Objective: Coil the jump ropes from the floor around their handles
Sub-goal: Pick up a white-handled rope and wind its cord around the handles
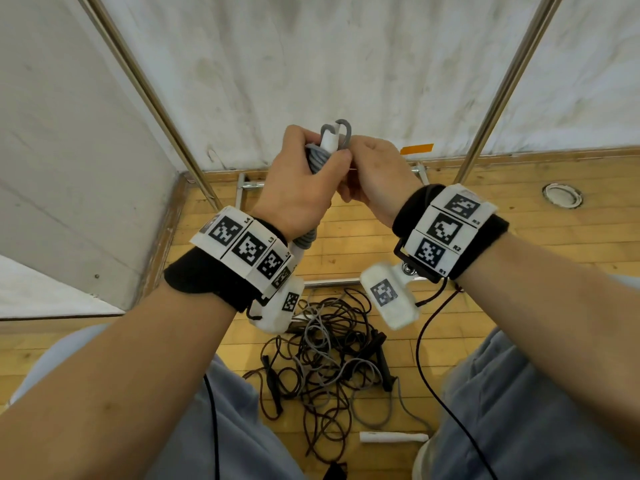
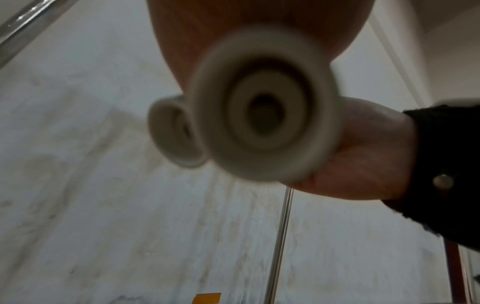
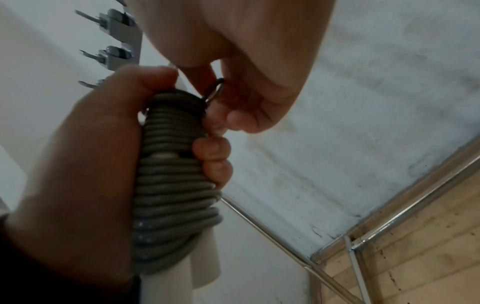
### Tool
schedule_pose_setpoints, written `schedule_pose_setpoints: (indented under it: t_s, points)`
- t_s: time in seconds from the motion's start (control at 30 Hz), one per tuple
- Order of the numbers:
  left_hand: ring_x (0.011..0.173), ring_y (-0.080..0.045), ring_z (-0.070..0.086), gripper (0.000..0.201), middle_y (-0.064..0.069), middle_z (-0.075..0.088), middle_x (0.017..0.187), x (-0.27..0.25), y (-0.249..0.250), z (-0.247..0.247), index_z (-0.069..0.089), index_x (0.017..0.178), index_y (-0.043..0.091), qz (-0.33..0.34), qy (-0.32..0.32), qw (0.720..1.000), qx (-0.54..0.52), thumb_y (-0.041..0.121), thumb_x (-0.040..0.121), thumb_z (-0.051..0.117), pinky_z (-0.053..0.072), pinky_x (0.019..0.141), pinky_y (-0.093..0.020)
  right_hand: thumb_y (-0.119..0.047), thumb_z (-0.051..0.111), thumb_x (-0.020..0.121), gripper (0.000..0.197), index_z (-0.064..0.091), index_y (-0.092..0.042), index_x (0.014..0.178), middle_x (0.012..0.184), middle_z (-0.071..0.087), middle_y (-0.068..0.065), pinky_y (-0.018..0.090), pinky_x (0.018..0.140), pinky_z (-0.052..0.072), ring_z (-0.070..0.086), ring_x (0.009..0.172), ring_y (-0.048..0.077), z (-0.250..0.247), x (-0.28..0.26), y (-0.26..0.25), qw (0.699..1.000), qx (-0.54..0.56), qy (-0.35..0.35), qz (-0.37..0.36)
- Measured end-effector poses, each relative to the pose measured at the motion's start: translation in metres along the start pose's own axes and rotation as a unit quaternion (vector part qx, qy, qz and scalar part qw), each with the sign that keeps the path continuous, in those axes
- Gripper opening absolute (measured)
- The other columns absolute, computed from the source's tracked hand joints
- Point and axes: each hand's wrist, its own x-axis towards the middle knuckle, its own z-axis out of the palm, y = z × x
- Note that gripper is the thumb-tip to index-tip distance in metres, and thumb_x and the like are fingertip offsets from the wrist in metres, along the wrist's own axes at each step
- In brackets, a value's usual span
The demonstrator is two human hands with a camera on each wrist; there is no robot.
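Note:
A grey jump rope is wound in tight turns round its two white handles, held upright at chest height. My left hand grips the wound bundle around its middle. My right hand pinches the rope's last loop at the top of the handles. The right wrist view shows the coil, the left hand round it, and the right hand at the loop. Blurred handle butts fill the left wrist view. Several tangled dark and grey ropes lie on the floor.
A loose white handle and black handles lie by the tangle, between my knees. Metal rack poles rise left and right before a white wall. The wooden floor carries a round fitting and orange tape.

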Motion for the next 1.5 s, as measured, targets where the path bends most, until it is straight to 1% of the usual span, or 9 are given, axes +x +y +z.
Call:
schedule_pose_setpoints:
  t_s: [0.2,0.5,0.67,0.77,0.93,1.1,1.2,1.33,1.5]
  points:
    - [0.045,-0.016,0.053,0.022,-0.007,0.058,0.067,-0.008,0.017,0.004,0.041,0.094,0.011,-0.011,0.028,0.998,-0.052,0.022,0.090,0.060,0.044,0.045,-0.026,-0.029,0.055,0.083,0.032,0.052,-0.008,0.059,0.042,0.040,-0.002,0.028,0.043,0.026,0.032,0.042,0.019,-0.006,-0.001,-0.012,0.998,-0.012,0.041,-0.044]
    - [0.044,-0.014,0.056,0.021,-0.008,0.071,0.078,-0.015,0.026,0.007,0.044,0.088,0.018,-0.031,-0.008,0.997,-0.071,0.030,0.089,0.061,0.047,0.047,-0.028,-0.007,0.053,0.087,0.043,0.044,-0.014,0.046,0.037,0.032,-0.006,0.023,0.042,0.019,0.024,0.039,0.015,-0.014,-0.001,-0.015,0.995,-0.001,0.092,-0.041]
    - [0.045,-0.015,0.058,0.021,-0.004,0.071,0.070,-0.017,0.027,0.002,0.047,0.086,0.015,-0.032,-0.026,0.996,-0.083,0.031,0.088,0.061,0.049,0.046,-0.027,-0.028,0.056,0.072,0.029,0.048,-0.004,0.056,0.043,0.033,-0.002,0.025,0.045,0.019,0.024,0.044,0.016,-0.016,0.000,-0.015,0.993,-0.065,0.072,-0.074]
    - [0.044,-0.016,0.058,0.024,-0.006,0.072,0.071,-0.019,0.026,0.001,0.047,0.082,0.013,-0.037,-0.036,0.995,-0.085,0.033,0.090,0.060,0.048,0.045,-0.026,-0.021,0.055,0.080,0.031,0.057,0.007,0.066,0.049,0.034,0.002,0.025,0.046,0.022,0.026,0.044,0.012,-0.019,0.000,-0.014,0.989,-0.101,0.066,-0.082]
    - [0.046,-0.020,0.058,0.029,-0.010,0.069,0.067,-0.025,0.025,0.002,0.049,0.081,0.009,-0.027,-0.065,0.991,-0.115,0.035,0.094,0.055,0.047,0.045,-0.029,-0.003,0.049,0.088,0.022,0.058,0.002,0.069,0.063,0.039,0.011,0.021,0.045,0.024,0.027,0.043,0.008,-0.020,0.003,-0.017,0.984,-0.144,0.087,-0.067]
    - [0.044,-0.023,0.051,0.037,-0.011,0.056,0.063,-0.023,0.028,-0.002,0.042,0.093,0.004,-0.058,-0.118,0.952,-0.275,0.039,0.082,0.048,0.043,0.047,-0.030,-0.017,0.048,0.096,0.039,0.050,-0.008,0.058,0.041,0.041,-0.007,0.021,0.041,0.028,0.033,0.040,0.009,-0.017,-0.002,-0.026,0.992,-0.065,0.077,-0.072]
    - [0.042,-0.023,0.050,0.037,-0.006,0.055,0.058,-0.021,0.025,-0.003,0.040,0.088,0.008,-0.052,-0.096,0.966,-0.233,0.042,0.081,0.052,0.042,0.044,-0.029,-0.025,0.048,0.097,0.034,0.057,-0.006,0.072,0.056,0.046,0.001,0.024,0.045,0.032,0.040,0.046,0.013,-0.012,-0.004,-0.029,0.996,-0.026,0.062,-0.067]
    - [0.042,-0.024,0.048,0.025,-0.004,0.053,0.056,-0.020,0.023,-0.002,0.038,0.081,0.012,-0.042,-0.070,0.980,-0.180,0.029,0.078,0.056,0.040,0.044,-0.028,-0.028,0.049,0.097,0.035,0.059,-0.013,0.066,0.063,0.047,0.006,0.026,0.046,0.034,0.041,0.048,0.016,-0.011,-0.007,-0.027,0.997,0.025,0.036,-0.065]
    - [0.041,-0.023,0.049,0.024,-0.006,0.055,0.054,-0.022,0.024,-0.001,0.039,0.080,0.010,-0.013,-0.080,0.985,-0.153,0.022,0.073,0.059,0.042,0.046,-0.030,-0.019,0.050,0.096,0.035,0.058,-0.009,0.064,0.070,0.044,0.013,0.032,0.054,0.032,0.039,0.062,0.026,-0.014,-0.006,-0.021,0.996,0.040,0.067,-0.030]
